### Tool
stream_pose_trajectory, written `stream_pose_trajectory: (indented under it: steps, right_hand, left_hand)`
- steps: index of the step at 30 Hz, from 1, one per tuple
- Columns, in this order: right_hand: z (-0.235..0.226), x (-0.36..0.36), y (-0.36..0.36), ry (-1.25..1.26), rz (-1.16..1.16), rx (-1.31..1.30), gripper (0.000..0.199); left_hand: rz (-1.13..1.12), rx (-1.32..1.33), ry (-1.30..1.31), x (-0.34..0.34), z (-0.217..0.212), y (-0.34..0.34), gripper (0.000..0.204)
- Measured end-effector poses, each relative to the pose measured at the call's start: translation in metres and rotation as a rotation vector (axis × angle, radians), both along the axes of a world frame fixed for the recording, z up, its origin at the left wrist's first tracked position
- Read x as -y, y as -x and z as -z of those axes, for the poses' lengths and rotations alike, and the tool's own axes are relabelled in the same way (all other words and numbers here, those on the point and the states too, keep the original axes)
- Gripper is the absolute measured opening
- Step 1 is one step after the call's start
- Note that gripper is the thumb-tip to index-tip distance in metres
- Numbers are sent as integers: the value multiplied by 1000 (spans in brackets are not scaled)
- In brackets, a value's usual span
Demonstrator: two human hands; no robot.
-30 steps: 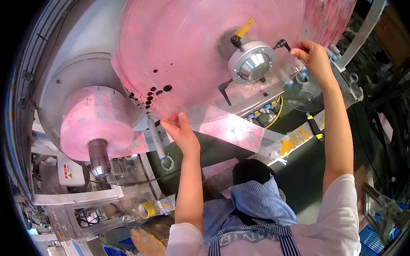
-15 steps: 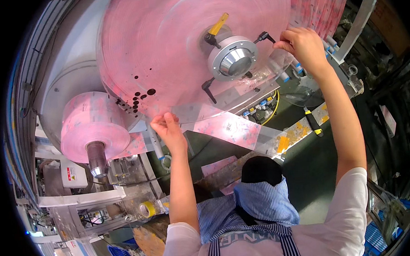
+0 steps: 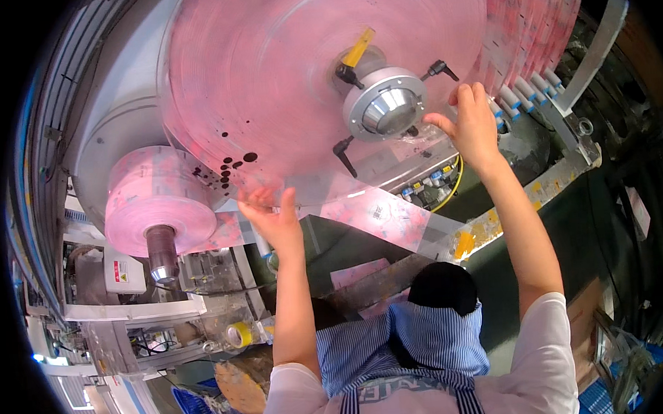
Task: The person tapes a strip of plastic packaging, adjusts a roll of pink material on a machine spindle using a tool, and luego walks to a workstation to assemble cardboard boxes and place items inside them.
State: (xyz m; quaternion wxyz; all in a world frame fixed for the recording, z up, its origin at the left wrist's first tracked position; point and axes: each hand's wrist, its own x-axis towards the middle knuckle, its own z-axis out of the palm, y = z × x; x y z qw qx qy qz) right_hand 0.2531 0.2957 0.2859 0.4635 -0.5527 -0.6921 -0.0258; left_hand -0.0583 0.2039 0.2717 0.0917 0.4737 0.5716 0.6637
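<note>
A big pink roll of film [image 3: 281,68] fills the top of the view. At its centre sits a silver hub [image 3: 390,110] with black clamping levers [image 3: 441,70] around it. My left hand [image 3: 273,218] is at the roll's lower edge, thumb apart from the fingers. The fingertips lie at or behind a clear sheet or disc rim there; contact cannot be made out. To the right of the hub, my right hand [image 3: 471,125] is raised with thumb and fingers apart, holding nothing, below a lever.
A smaller pink roll [image 3: 154,215] sits on a metal shaft [image 3: 162,255] at left. A printed film strip [image 3: 376,216] slants below the big roll. Grey rollers [image 3: 525,89] stand at right, yellow tape [image 3: 239,334] at lower left. A yellow cable [image 3: 453,187] curves near the hub.
My right hand has come left and down from beside the lever, and its fingers have spread. My left hand's fingers have opened from a pinch. The view has shifted slightly.
</note>
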Motion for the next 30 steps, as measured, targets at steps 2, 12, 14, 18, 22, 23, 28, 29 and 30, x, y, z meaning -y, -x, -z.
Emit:
stream_pose_trajectory:
  steps: [2, 12, 14, 18, 22, 23, 28, 29, 30]
  right_hand:
    - [-5, -8, 7, 38, 44, -13, 50]
    - [-121, 14, -11, -785, 187, 34, 30]
    - [-158, -7, -8, -977, 153, 27, 34]
    - [-163, -44, 52, -464, 220, 166, 59]
    - [-159, -61, 44, -659, 192, 215, 63]
    - [-159, -67, 43, -689, 173, 241, 69]
    - [-114, -31, 31, -734, 119, -8, 32]
    - [-92, -12, 22, -677, 65, -116, 32]
    - [-51, 10, 16, -410, 1, -410, 30]
  left_hand:
    - [-65, -37, 50, -5, -3, -1, 70]
    - [-155, -222, 173, -1, -8, 17, 70]
    - [-391, -550, -74, 6, -16, 10, 76]
    - [-533, -976, -235, -60, -57, -19, 66]
    - [-647, -1271, -264, -65, -85, -20, 64]
    - [-634, -1246, -238, -61, -85, -20, 63]
    - [-650, -1284, -255, -62, -78, -10, 63]
    - [-656, -1295, -256, -60, -81, -13, 62]
    - [-666, -1302, -266, -61, -82, -17, 61]
